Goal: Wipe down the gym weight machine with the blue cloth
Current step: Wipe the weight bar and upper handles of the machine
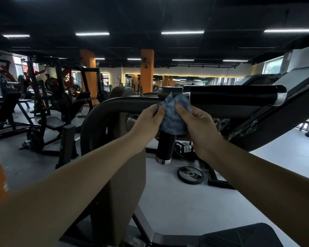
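Weight machine [114,111] wipe-down: looks barely started or mid-way, honestly can't tell which bits are clean. Blue cloth [173,114] bunched up between both hands, held in front of the machine's curved frame tube, just below the black padded handle [234,95]. Can't tell whether touching the metal. Left hand [146,122] pinching the cloth's left edge, fingers curled. Right hand [198,125] gripping the other side, thumb on top. Probably refolding before the next pass. Plenty of frame left, by the look of it.
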Demonstrator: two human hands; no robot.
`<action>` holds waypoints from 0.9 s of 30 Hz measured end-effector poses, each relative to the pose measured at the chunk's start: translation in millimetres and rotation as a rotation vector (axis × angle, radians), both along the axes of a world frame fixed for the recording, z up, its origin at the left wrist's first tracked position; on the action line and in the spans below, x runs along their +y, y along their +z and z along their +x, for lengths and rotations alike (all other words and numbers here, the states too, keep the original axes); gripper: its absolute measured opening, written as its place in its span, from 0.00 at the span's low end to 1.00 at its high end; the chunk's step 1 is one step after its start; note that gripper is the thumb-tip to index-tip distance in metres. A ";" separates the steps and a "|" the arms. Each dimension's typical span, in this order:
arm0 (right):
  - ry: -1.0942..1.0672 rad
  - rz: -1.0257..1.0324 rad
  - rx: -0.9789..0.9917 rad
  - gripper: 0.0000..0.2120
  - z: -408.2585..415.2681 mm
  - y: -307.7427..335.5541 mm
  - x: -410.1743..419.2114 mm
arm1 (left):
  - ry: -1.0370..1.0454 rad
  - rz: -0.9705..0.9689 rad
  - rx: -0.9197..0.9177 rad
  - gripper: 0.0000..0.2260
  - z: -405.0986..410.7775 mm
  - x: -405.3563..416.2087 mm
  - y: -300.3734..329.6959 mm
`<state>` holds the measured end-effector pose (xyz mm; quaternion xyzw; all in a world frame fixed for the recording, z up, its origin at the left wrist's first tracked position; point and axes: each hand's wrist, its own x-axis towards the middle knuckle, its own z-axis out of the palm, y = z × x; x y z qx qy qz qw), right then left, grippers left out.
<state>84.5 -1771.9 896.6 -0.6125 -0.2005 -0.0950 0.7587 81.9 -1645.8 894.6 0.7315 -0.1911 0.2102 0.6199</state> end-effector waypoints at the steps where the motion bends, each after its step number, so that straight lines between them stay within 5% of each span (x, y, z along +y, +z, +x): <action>1: -0.020 -0.014 -0.017 0.11 -0.8 -3.9 -2.0 | 0.003 0.032 -0.003 0.10 -0.1 1.9 -3.1; 9: -0.063 -0.172 0.035 0.04 -4.3 -55.2 -8.3 | 0.105 0.352 -0.079 0.10 0.8 19.1 -29.7; 14: -0.070 -0.301 0.137 0.06 -3.2 -76.3 -12.1 | 0.158 0.415 0.025 0.09 2.9 34.1 -68.5; 23: -0.076 -0.169 -0.006 0.14 1.1 -27.7 -6.0 | 0.184 -0.071 -0.112 0.06 -0.4 9.0 -26.9; 27: 0.071 -0.225 0.046 0.09 2.7 -28.2 -8.6 | 0.103 -0.048 -0.052 0.07 8.7 3.5 -22.5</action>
